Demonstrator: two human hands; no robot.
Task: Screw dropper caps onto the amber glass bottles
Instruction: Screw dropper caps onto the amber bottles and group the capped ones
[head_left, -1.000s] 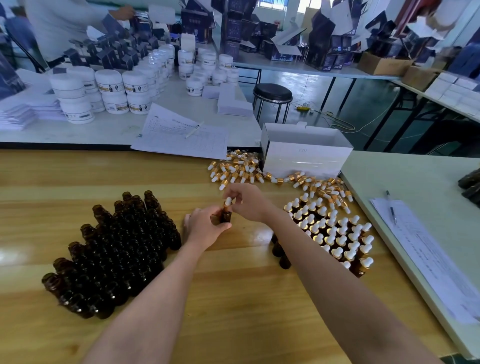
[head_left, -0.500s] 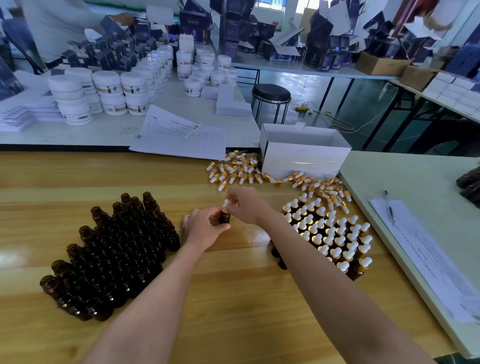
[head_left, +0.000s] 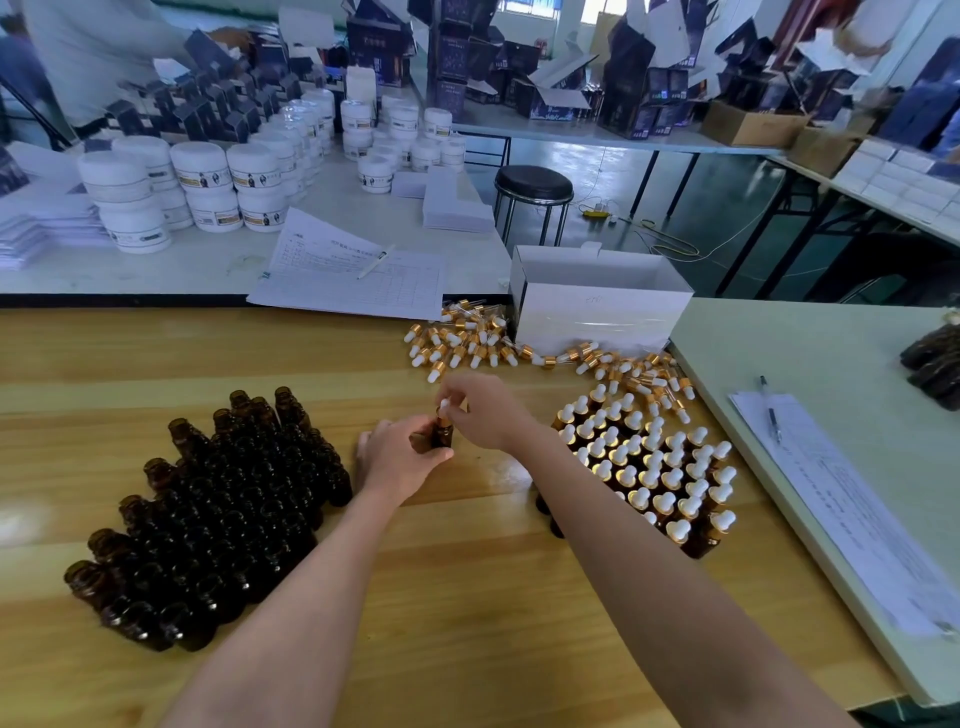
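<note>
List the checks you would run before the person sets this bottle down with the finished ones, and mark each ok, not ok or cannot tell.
1. Left hand grips the bottle: ok.
2. Right hand pinches the dropper cap: ok.
3. Cap screwed fully tight: cannot tell, fingers hide the collar.
4. Free wood beside the capped bottles for setting it down: ok.
5. Loose caps left for the next one: ok.
6. Uncapped bottles within reach: ok.
</note>
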